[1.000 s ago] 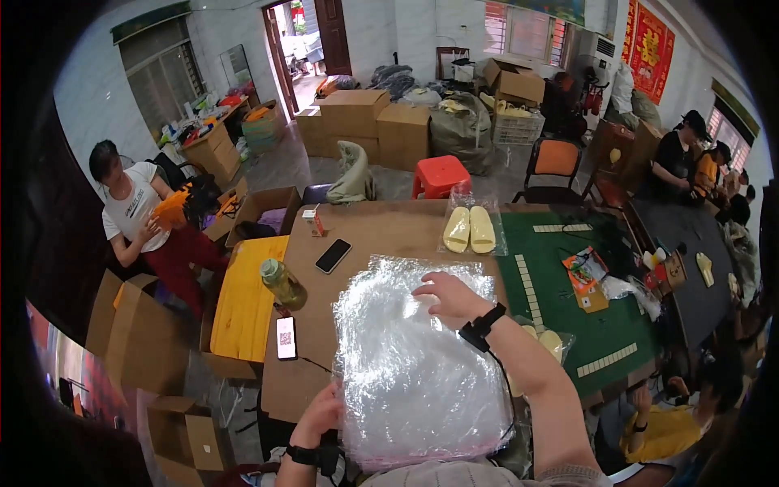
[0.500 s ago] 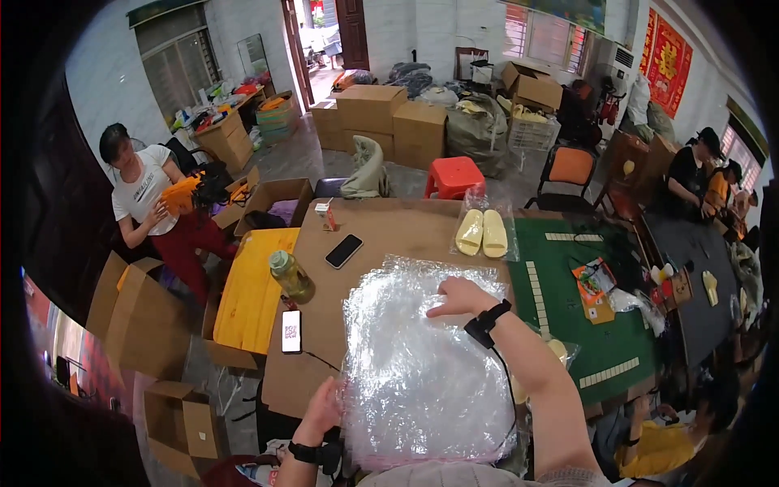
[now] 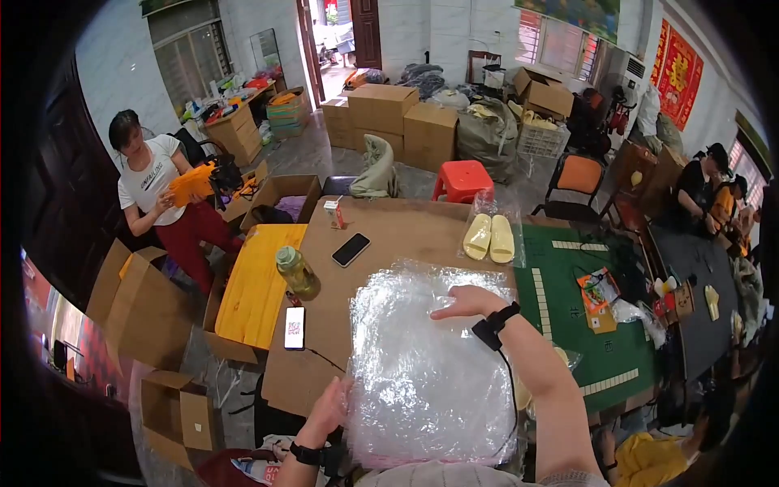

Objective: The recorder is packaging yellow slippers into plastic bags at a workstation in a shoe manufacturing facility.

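A tall pile of clear plastic bags (image 3: 430, 381) lies in front of me on the brown tabletop. My right hand (image 3: 469, 302) rests on the far part of the pile, its fingers stretched out to the left and holding nothing visible. At the pile's lower left side, my left hand (image 3: 329, 406) stands against the edge with its fingers extended. Both wrists wear black bands, and a cable runs down from the right one. Beyond the pile, a pair of pale yellow slippers (image 3: 489, 238) lies in a clear bag. Another yellow slipper is partly hidden by my right forearm.
Left of the pile are a lit phone (image 3: 294, 328), a green bottle (image 3: 298, 271), a dark phone (image 3: 351, 250) and a small carton (image 3: 333, 214). To the right lies a green mat (image 3: 568, 325) with rows of tiles. A co-worker (image 3: 166, 195) stands at left, handling something orange.
The whole view has shifted slightly. My hands keep nearly the same places on and beside the pile. The co-worker at left has moved the orange thing a little.
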Tool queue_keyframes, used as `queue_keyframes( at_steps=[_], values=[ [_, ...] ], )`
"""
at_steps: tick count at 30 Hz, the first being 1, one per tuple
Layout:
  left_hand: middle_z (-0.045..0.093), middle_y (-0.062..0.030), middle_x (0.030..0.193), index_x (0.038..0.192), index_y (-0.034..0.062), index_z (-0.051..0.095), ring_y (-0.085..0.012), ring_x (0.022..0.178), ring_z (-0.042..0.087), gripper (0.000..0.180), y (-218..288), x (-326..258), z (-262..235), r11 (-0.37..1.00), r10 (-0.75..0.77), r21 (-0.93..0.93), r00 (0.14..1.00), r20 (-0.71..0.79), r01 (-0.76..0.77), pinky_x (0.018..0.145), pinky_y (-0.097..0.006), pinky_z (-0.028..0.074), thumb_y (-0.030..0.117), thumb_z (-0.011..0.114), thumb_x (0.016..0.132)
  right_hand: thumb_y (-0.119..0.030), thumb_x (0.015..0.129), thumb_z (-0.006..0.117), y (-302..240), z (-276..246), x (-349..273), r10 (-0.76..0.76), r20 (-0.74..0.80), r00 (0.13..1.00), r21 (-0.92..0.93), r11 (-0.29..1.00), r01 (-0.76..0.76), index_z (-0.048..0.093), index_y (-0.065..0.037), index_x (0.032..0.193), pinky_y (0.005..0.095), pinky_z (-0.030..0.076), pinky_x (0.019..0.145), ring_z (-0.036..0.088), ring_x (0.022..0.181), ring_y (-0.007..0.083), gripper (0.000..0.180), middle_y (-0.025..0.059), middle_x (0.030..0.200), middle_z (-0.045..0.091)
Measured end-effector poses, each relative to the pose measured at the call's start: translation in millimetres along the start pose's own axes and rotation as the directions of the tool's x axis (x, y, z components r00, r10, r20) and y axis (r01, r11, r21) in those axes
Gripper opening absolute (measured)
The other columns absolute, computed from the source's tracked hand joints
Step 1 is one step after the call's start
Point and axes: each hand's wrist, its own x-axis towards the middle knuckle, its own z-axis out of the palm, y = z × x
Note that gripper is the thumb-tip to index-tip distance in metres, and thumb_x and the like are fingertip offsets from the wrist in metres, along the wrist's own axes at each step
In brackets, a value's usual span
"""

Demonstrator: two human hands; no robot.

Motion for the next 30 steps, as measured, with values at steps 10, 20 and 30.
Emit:
queue_keyframes(
  at_steps=[10,20,30],
  values=[
    [0.044,-0.0102,0.152,0.151,-0.0050,0.034,-0.0212,0.137,0.042,0.069,-3.7,2.2,1.1,0.999,-0.048,0.006,0.999,-0.022,0.048,0.116,-0.033,0.030,0.049,0.031,0.108,-0.070,0.069,0.073,11.3,-3.7,3.9,-0.061,0.037,0.997,-0.148,0.987,0.065,0.064,0.003,0.125,0.0416,0.045,0.103,0.057,0.122,0.0364,0.093,0.0247,0.130,0.062],
    [0.051,-0.0098,0.145,0.150,-0.0029,0.038,-0.0222,0.132,0.048,0.066,-4.8,-5.9,9.7,0.999,-0.033,-0.005,0.999,0.000,0.033,0.111,-0.035,0.036,0.048,0.033,0.107,-0.063,0.067,0.078,5.1,-7.7,3.6,0.065,0.176,0.982,-0.072,0.996,-0.053,0.056,0.003,0.136,0.0399,0.043,0.107,0.055,0.126,0.0366,0.098,0.0222,0.135,0.059],
    [0.067,-0.0070,0.120,0.139,-0.0014,0.052,-0.0252,0.105,0.063,0.059,-39.3,-12.1,-34.0,0.762,0.273,0.610,0.962,0.000,-0.217,0.095,-0.033,0.047,0.046,0.036,0.108,-0.046,0.065,0.086,6.1,-33.8,-2.0,-0.024,0.109,0.994,0.080,0.997,0.016,0.062,-0.002,0.131,0.0392,0.048,0.100,0.061,0.117,0.0350,0.082,0.0204,0.126,0.065]
  ],
)
